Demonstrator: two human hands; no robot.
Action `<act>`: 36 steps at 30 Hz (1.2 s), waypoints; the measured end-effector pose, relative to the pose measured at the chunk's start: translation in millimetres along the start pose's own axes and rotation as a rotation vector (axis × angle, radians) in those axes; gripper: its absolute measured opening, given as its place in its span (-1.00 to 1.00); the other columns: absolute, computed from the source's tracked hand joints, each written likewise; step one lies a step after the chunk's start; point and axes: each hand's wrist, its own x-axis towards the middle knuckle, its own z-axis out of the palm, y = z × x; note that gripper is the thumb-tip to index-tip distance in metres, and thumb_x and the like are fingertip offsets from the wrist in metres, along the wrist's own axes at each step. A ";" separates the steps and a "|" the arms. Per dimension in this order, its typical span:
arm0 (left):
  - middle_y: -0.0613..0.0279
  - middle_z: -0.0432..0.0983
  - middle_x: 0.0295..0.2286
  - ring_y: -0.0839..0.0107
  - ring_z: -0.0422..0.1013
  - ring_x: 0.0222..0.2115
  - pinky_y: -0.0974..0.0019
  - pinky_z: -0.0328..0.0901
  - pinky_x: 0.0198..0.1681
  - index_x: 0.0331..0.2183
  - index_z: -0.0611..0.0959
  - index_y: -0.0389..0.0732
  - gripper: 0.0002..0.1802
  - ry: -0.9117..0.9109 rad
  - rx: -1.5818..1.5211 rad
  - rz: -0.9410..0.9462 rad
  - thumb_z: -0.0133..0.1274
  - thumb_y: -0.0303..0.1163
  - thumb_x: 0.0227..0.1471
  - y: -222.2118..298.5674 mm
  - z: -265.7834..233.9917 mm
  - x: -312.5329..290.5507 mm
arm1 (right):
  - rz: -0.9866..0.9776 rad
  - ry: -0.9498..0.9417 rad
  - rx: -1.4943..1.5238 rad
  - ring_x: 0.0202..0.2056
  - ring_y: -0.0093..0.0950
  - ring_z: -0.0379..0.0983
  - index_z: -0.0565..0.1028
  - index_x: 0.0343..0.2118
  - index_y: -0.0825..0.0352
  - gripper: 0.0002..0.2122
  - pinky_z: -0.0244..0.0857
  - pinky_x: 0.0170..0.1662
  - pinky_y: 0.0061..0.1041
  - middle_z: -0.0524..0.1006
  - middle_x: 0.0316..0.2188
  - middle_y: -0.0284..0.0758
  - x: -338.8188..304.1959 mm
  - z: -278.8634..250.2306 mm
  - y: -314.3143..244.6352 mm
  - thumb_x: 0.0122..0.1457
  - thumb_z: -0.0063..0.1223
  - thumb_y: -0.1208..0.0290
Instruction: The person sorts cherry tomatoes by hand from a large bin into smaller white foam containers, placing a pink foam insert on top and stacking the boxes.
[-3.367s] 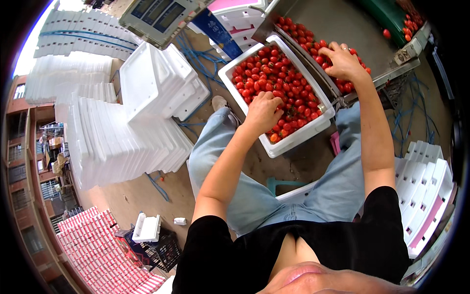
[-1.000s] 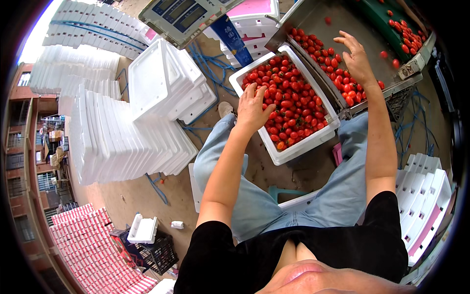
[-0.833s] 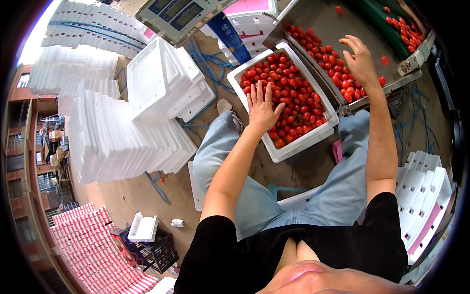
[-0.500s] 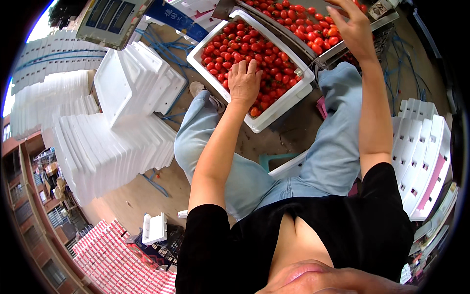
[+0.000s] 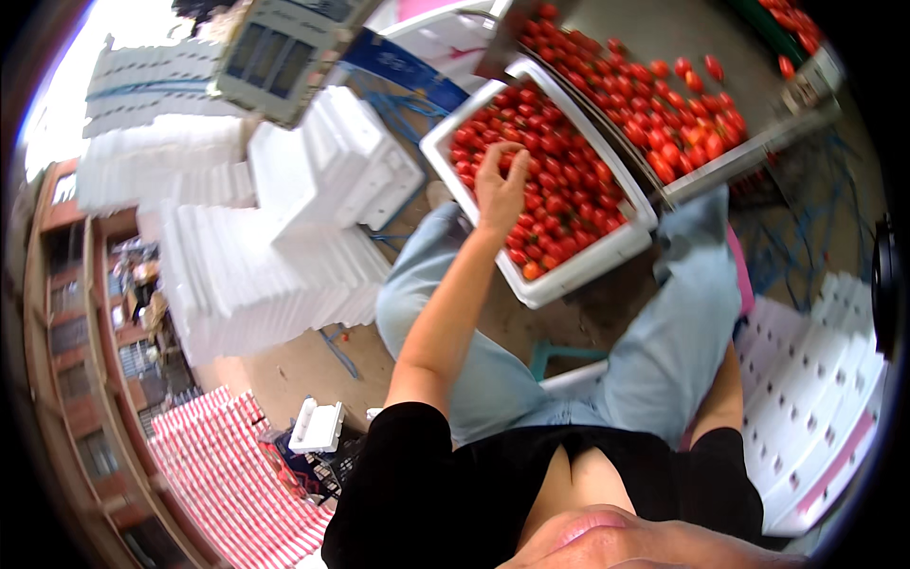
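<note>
Right hand hidden behind the knee; far grey tray (image 5: 701,180) cut off by the top edge; left hand (image 5: 500,185) fingertips buried among tomatoes (image 5: 559,199).

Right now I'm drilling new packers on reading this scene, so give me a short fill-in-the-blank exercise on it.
1. The left hand rests on small tomatoes of ____ colour.
2. Those tomatoes fill a foam box of ____ colour.
3. More tomatoes lie loose on the grey ____ behind the box.
4. Empty foam boxes are stacked on the person's ____ side.

Missing words: red; white; tray; left
</note>
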 end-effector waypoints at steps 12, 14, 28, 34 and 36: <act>0.14 0.39 -0.37 0.45 0.26 -0.50 0.54 0.12 -0.64 -0.12 0.50 -0.20 -0.64 -0.226 -1.438 -0.715 -0.07 -0.14 0.20 58.6 5.3 27.1 | 0.075 -0.140 -0.202 -0.24 -0.51 0.47 0.51 -0.17 0.41 -0.83 0.31 -0.09 -0.53 0.57 -0.28 -0.28 33.9 98.0 -12.3 0.22 -0.01 0.50; 0.14 0.39 -0.36 0.45 0.26 -0.50 0.54 0.12 -0.64 -0.10 0.48 -0.20 -0.64 -0.213 -1.394 -0.731 -0.07 -0.15 0.20 67.3 7.7 26.1 | 0.068 -0.133 -0.207 -0.24 -0.50 0.47 0.51 -0.17 0.42 -0.83 0.30 -0.09 -0.53 0.56 -0.28 -0.27 37.6 99.9 -13.3 0.22 -0.01 0.49; 0.09 0.47 -0.27 0.58 0.21 -0.63 0.57 0.03 -0.68 0.03 0.40 -0.20 -0.65 -0.253 -0.868 -0.486 -0.13 -0.40 0.21 115.7 47.6 34.0 | 0.034 0.076 -0.113 -0.25 -0.48 0.46 0.50 -0.17 0.42 -0.82 0.30 -0.10 -0.49 0.56 -0.29 -0.24 46.8 39.5 68.6 0.22 -0.02 0.48; 0.07 0.45 -0.05 0.63 0.33 -0.59 0.56 0.22 -0.60 0.13 0.37 -0.29 -0.45 -0.184 0.244 -0.157 0.07 -0.45 0.11 44.3 -20.6 -10.4 | -0.071 0.251 0.001 -0.26 -0.47 0.46 0.50 -0.18 0.42 -0.82 0.30 -0.11 -0.47 0.56 -0.29 -0.23 18.6 -9.6 87.8 0.22 -0.03 0.48; 0.14 0.50 -0.15 0.64 0.32 -0.60 0.55 0.23 -0.59 0.03 0.49 -0.28 -0.57 -0.185 0.315 -0.117 0.10 -0.42 0.11 31.4 -30.4 -17.5 | -0.126 0.336 0.075 -0.26 -0.46 0.46 0.50 -0.18 0.42 -0.82 0.30 -0.11 -0.47 0.56 -0.29 -0.23 7.6 -26.2 100.1 0.22 -0.03 0.48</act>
